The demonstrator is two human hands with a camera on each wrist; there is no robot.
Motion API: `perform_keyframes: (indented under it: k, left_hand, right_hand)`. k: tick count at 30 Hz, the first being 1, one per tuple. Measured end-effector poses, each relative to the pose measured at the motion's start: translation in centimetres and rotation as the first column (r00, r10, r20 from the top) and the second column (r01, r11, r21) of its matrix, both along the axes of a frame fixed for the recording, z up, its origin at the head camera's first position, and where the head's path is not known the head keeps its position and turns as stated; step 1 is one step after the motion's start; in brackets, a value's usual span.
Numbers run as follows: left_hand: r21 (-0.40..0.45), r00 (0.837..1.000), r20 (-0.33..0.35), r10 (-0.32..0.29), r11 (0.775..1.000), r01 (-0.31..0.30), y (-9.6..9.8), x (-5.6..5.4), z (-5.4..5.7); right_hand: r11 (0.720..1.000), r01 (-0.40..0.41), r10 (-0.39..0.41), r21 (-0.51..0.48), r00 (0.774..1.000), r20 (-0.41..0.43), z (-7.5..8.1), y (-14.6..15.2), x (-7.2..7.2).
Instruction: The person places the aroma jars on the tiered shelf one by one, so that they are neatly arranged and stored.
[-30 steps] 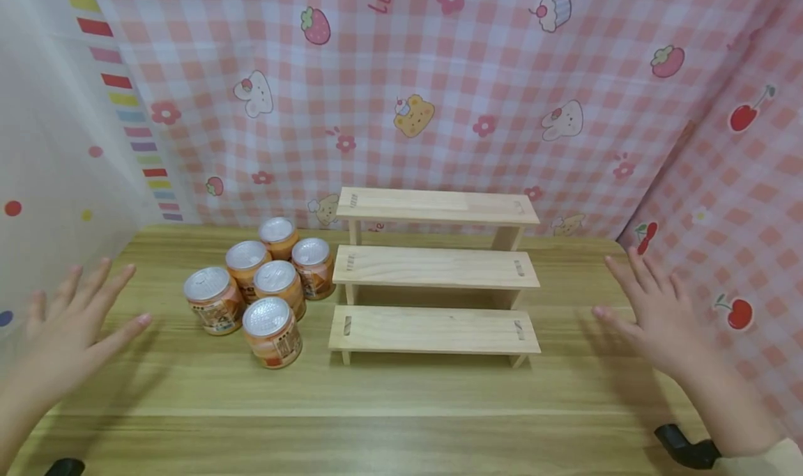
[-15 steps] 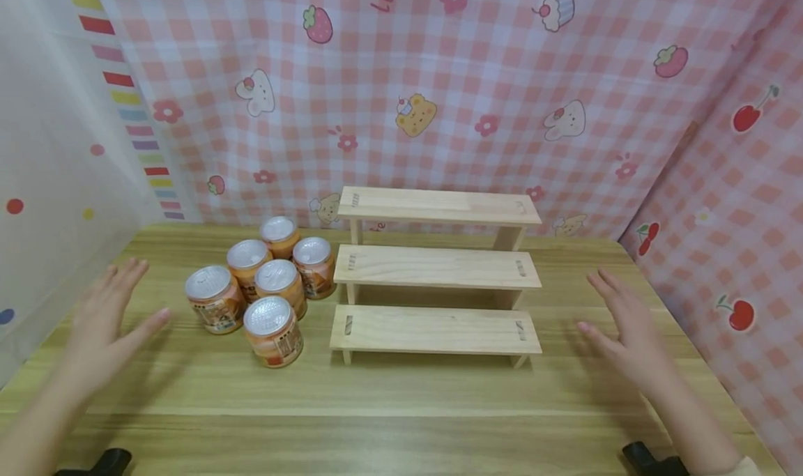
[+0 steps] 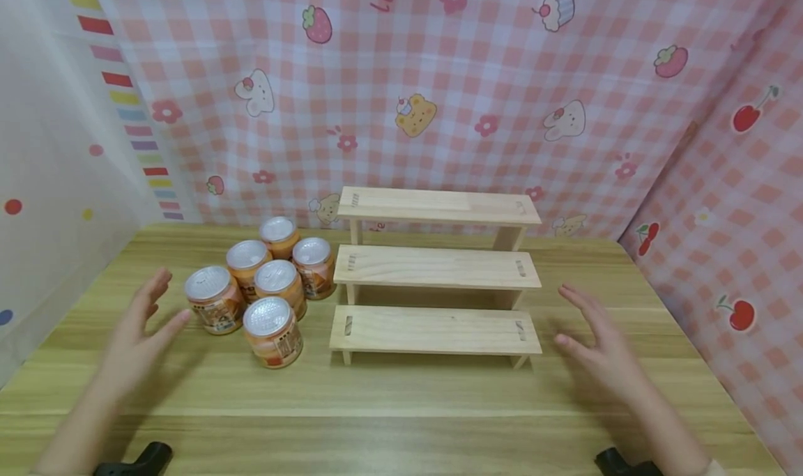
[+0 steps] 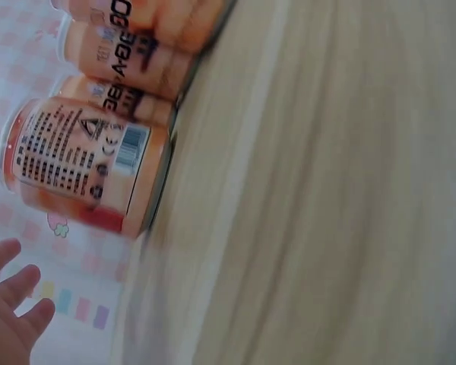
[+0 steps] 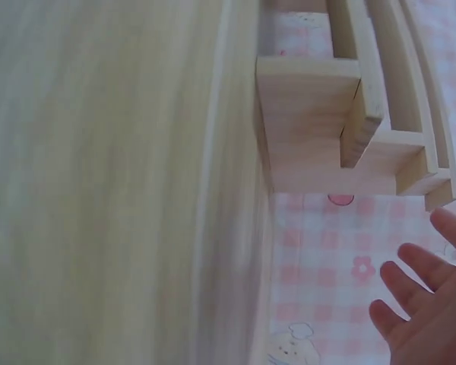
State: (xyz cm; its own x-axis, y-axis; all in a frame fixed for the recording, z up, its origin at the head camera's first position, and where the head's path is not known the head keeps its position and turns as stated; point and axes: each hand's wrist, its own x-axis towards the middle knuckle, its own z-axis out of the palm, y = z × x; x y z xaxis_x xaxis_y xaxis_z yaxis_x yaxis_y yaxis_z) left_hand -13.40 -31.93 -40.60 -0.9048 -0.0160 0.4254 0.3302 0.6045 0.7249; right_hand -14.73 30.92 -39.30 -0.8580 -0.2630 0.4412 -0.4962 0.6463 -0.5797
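Several orange-labelled cans with silvery lids stand upright in a cluster on the left of the table; the front can (image 3: pixel 272 333) sits a little apart from the leftmost can (image 3: pixel 215 300). My left hand (image 3: pixel 134 336) is just left of that leftmost can, fingers spread loosely and holding nothing. In the left wrist view a can (image 4: pixel 87 163) shows its barcode side beyond my fingertips. A three-step wooden shelf (image 3: pixel 434 331) stands at the middle of the table. To its right hovers my right hand (image 3: pixel 602 343), empty, with thumb and fingers apart, not touching the shelf.
The wood-grain table (image 3: pixel 376 434) runs up to a pink checked curtain (image 3: pixel 439 65) at the back. Another checked cloth (image 3: pixel 746 204) hangs along the right, and a white dotted one (image 3: pixel 56 183) along the left. A black strap piece (image 3: pixel 141 458) shows below my left wrist.
Both hands have moved inward: the left one rightward toward the cans, the right one leftward toward the shelf. Cans and shelf have stayed in place.
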Motion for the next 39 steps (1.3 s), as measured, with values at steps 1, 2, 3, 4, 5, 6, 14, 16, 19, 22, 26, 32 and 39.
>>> perform_keyframes:
  k: [1, 2, 3, 4, 5, 6, 14, 16, 19, 22, 26, 32, 39]
  left_hand:
    - [0.01, 1.0, -0.005, 0.001, 1.0, -0.001, 0.1, -0.1, -0.1]
    - [0.023, 1.0, -0.003, 0.002, 1.0, -0.002, 0.3, -0.1, -0.3]
    - [0.037, 1.0, 0.0, 0.002, 0.999, -0.002, 0.4, -0.2, -0.4]
    - [0.05, 1.0, 0.003, 0.004, 0.999, -0.004, 0.5, -0.2, -0.5]
    - [0.065, 1.0, 0.01, 0.002, 0.998, -0.002, 0.6, -0.3, -0.6]
    - [0.08, 1.0, 0.016, 0.001, 0.997, -0.002, 0.6, -0.4, -0.8]
    - [0.139, 0.999, 0.049, 0.005, 0.99, -0.012, 1.3, -0.9, -1.4]
    - [0.148, 0.998, 0.066, 0.012, 0.989, -0.022, 1.6, -1.0, -1.5]
    - [0.164, 0.996, 0.088, 0.014, 0.986, -0.028, 1.8, -1.2, -1.6]
    - [0.187, 0.995, 0.098, 0.019, 0.982, -0.037, 2.1, -1.4, -1.7]
    - [0.225, 0.995, 0.097, 0.03, 0.973, -0.051, 2.5, -1.6, -1.8]
    - [0.265, 0.994, 0.091, 0.056, 0.961, -0.078, 3.1, -1.6, -1.8]
    - [0.282, 0.99, 0.104, 0.1, 0.951, -0.125, 3.4, -2.1, -2.0]
  right_hand:
    - [1.0, 0.001, -0.001, 0.0, 1.0, 0.009, -0.2, -0.1, 0.0]
    - [1.0, 0.0, 0.0, 0.001, 1.0, 0.014, -0.4, -0.1, 0.0]
    - [1.0, -0.003, 0.003, 0.001, 1.0, 0.014, -0.6, -0.2, 0.0]
    - [1.0, -0.002, 0.001, 0.003, 1.0, 0.019, -0.8, -0.2, 0.0]
    - [1.0, -0.003, 0.003, 0.0, 1.0, 0.027, -0.9, -0.3, 0.0]
    - [1.0, -0.005, 0.006, -0.005, 0.999, 0.037, -1.0, -0.4, 0.0]
    - [0.998, -0.033, 0.039, -0.052, 0.991, 0.124, -1.9, -1.0, 0.4]
    - [0.997, -0.041, 0.049, -0.065, 0.99, 0.133, -2.1, -1.1, 0.4]
    - [0.992, -0.068, 0.082, -0.108, 0.988, 0.13, -2.5, -1.3, 0.5]
    - [0.987, -0.095, 0.112, -0.133, 0.986, 0.125, -2.8, -1.5, 0.5]
    - [0.985, -0.102, 0.121, -0.139, 0.983, 0.135, -3.2, -1.7, 0.6]
    - [0.977, -0.126, 0.153, -0.174, 0.977, 0.15, -3.8, -2.1, 0.5]
    - [0.969, -0.135, 0.166, -0.208, 0.976, 0.143, -4.6, -2.5, 0.4]
